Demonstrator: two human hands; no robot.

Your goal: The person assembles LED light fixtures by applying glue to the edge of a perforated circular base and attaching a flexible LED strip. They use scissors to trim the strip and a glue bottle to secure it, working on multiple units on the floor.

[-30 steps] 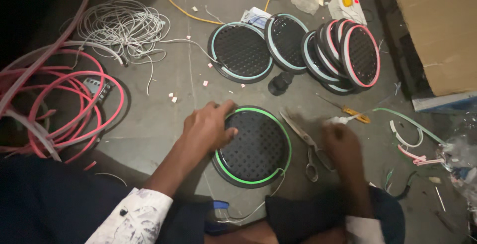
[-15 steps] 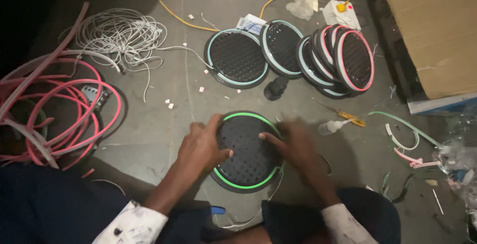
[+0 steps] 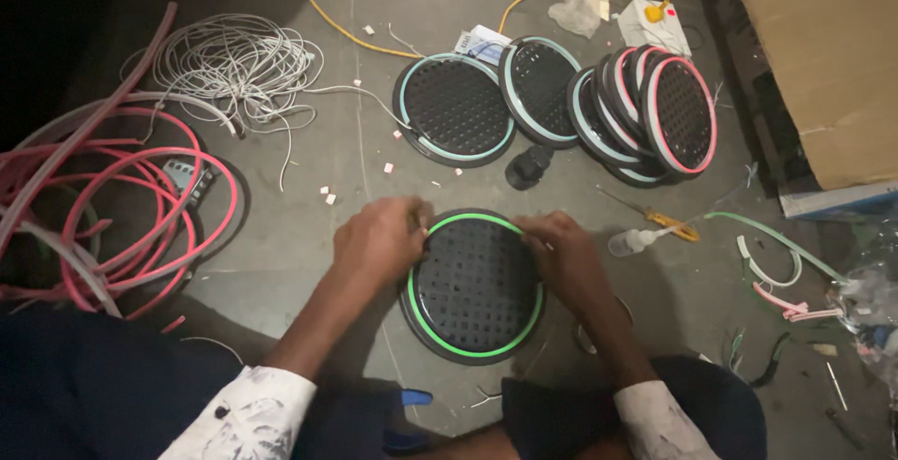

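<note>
At the far left, a loose bundle of pink tubing (image 3: 112,226) lies in big loops on the grey floor (image 3: 309,226), together with some paler grey tubes. Above it and a little to the right there is a tangled coil of thin white wire (image 3: 229,67).

The left hand (image 3: 382,238) rests on the upper left edge of a round black grille disc with a green ring (image 3: 475,284). The fingers are curled over the rim and seem to pinch the green ring there, so this hand is closed on the disc. The disc lies flat on the floor, directly in front of the person, between both forearms.

The right hand (image 3: 566,259) holds the upper right edge of the same disc, with the fingers bent onto the rim, near the fingertips of the left hand.

Behind the disc, a similar disc with a pale blue ring (image 3: 456,109) lies almost flat. To the right of it, more discs of this kind (image 3: 645,114) stand on edge and lean against each other, some with pale blue rings, some with pink. A small dark round object (image 3: 528,167) lies between them and the green disc.

Further right there are a tool with yellow handles (image 3: 669,227), a small white bottle (image 3: 629,241) and cut pieces of green and pink strip (image 3: 781,277). A cardboard box (image 3: 823,58) fills the upper right corner.
</note>
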